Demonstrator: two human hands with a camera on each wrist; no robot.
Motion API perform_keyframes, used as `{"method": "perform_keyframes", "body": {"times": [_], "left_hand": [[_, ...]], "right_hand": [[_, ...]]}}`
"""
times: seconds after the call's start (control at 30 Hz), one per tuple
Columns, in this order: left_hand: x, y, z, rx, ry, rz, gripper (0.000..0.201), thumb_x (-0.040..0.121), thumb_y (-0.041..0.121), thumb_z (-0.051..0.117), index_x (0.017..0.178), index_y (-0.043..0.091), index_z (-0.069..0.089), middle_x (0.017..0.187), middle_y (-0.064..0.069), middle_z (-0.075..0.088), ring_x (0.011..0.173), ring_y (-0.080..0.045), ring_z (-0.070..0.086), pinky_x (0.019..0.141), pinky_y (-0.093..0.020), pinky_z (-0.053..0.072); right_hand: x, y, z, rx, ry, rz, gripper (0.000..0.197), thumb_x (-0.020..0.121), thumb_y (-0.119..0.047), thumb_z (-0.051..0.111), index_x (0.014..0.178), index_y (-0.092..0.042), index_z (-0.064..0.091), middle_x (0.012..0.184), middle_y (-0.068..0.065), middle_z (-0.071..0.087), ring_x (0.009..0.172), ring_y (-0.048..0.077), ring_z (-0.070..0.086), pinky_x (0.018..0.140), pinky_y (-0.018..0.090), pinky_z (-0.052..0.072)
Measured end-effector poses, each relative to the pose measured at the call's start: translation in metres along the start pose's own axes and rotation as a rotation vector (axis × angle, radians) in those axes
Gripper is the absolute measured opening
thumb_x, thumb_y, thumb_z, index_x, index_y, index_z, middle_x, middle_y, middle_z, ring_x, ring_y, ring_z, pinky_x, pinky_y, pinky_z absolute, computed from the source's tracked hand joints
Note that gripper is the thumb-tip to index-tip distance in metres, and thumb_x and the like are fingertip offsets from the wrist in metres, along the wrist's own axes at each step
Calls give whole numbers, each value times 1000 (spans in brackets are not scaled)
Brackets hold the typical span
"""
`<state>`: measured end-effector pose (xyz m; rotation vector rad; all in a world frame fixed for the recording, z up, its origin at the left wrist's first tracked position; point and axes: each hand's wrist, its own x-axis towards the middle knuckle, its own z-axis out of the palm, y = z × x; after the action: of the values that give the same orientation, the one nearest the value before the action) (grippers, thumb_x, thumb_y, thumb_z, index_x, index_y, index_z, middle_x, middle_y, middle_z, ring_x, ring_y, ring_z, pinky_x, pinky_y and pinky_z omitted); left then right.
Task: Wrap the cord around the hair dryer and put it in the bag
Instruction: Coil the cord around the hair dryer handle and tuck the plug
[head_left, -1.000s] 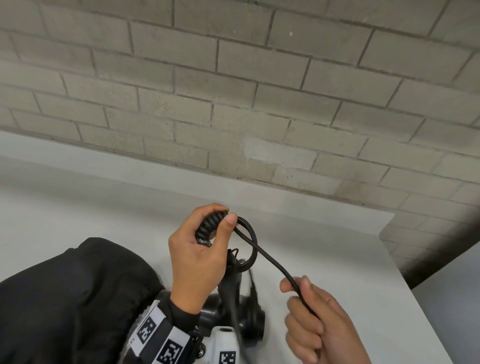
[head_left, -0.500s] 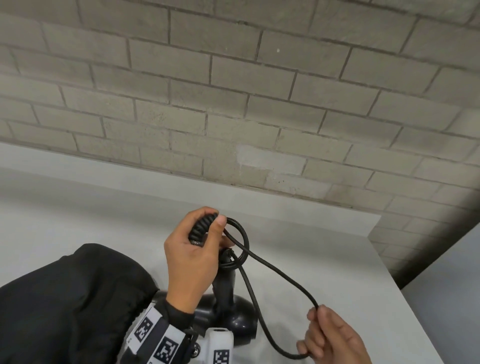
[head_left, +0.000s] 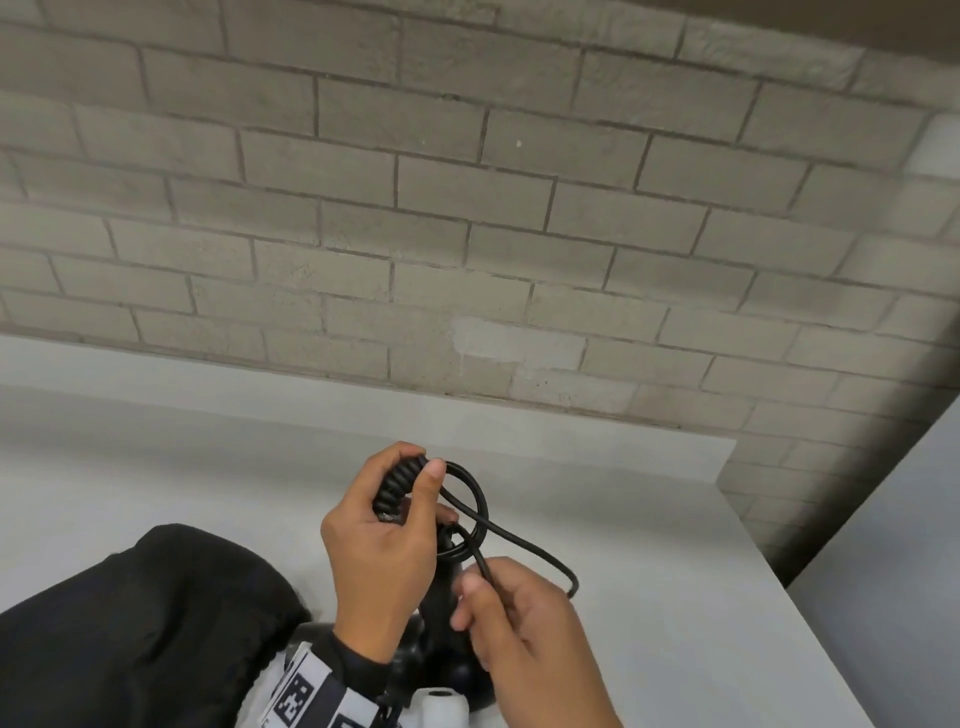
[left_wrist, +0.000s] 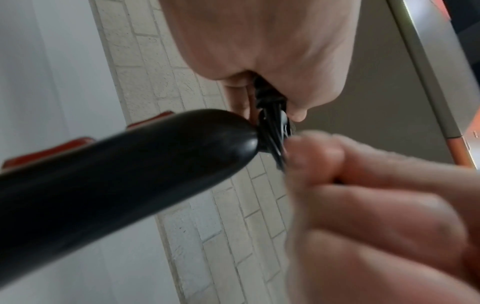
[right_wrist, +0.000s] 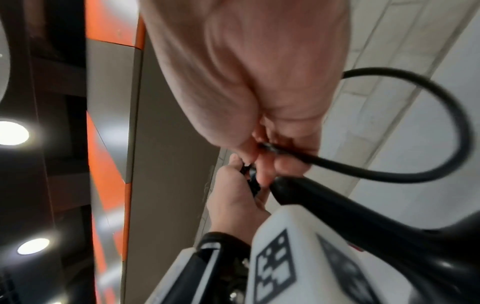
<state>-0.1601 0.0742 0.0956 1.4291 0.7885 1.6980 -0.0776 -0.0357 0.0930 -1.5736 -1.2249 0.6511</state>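
Grey brick wall (head_left: 467, 208) filled most of the head view, with a pale table (head_left: 675, 597) running beneath it. On the table's near left lay the black bag (head_left: 130, 623), slumped and apart from the work, with nothing seen going into it. The hair dryer (head_left: 441, 608) stood between the two hands, handle up and its rounded body down by the table. The left hand (head_left: 382, 561) was closed around the coiled end of the cord (head_left: 524, 545) at the top of the handle, thumb pressing the coil. The right hand (head_left: 524, 634) pinched the straight run of the cord between thumb and fingers just beside the handle. A loop of cord hung around the handle's tip and a slack bend swung out to the right.

Judged from this, the wrapping was only begun: one loose loop lay in place, the rest of the cord was still to be wound, and bagging the dryer had not started.
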Motion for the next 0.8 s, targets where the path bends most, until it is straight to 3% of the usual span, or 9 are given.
{"method": "perform_keyframes", "body": {"times": [0.13,0.2,0.37,0.43,0.5,0.6,0.67,0.7,0.8], "left_hand": [[4,-2,-6,39,16,0,15,81,38,68,92,27,69,78,8,72,69,-13,72,68,-27,60],[6,-3,-9,21,34,-32,15,82,34,69,91,23,69,77,8,72,67,-11,72,70,-33,60],[8,-3,-13,-77,37,-124,21,82,29,69,95,13,68,69,-5,68,56,-29,72,64,-45,61],[7,0,-13,-86,27,-140,22,81,29,69,95,12,68,70,-5,68,54,-29,71,62,-43,62],[6,2,-14,-89,14,-139,22,81,31,69,95,14,68,70,-4,68,53,-28,70,60,-42,60],[4,2,-13,-85,-1,-129,20,81,32,69,94,17,68,69,-2,69,52,-28,70,60,-40,59],[3,3,-12,-87,-5,-126,18,81,31,69,93,17,68,67,-2,69,52,-28,70,61,-41,60],[2,4,-11,-86,-6,-124,17,81,30,69,92,17,68,66,-2,68,51,-28,69,62,-42,60],[0,5,-9,-79,-13,-111,17,81,29,69,92,17,68,67,0,69,51,-28,69,64,-44,60]], "right_hand": [[-1,-14,-13,66,42,-157,23,100,-28,48,84,-33,63,61,-6,57,61,2,52,63,12,42],[-6,-19,-20,128,21,-197,21,92,-41,51,82,-33,68,60,-3,58,62,2,54,66,12,43],[-11,15,-45,61,77,-259,53,80,-74,51,60,-27,67,55,-1,57,55,8,53,66,16,40],[-15,39,-56,-149,116,-327,47,82,-64,59,56,-25,59,51,-14,49,54,1,48,60,13,38],[-22,64,-67,-413,95,-405,35,82,-49,67,58,-27,53,51,-15,45,58,-4,47,59,8,37],[-18,90,-59,-655,-8,-387,46,93,-47,51,53,-27,50,52,-9,27,61,-3,39,62,7,33],[-22,105,-57,-755,33,-564,58,100,-41,42,45,-26,50,51,-12,19,57,-3,34,71,8,32],[-24,100,-56,-760,12,-598,51,101,-35,46,51,-29,51,53,-15,28,60,-4,39,79,8,36],[-13,71,-55,-660,254,-777,17,85,-20,67,69,-20,62,71,-10,55,72,9,48,75,19,43]]}}
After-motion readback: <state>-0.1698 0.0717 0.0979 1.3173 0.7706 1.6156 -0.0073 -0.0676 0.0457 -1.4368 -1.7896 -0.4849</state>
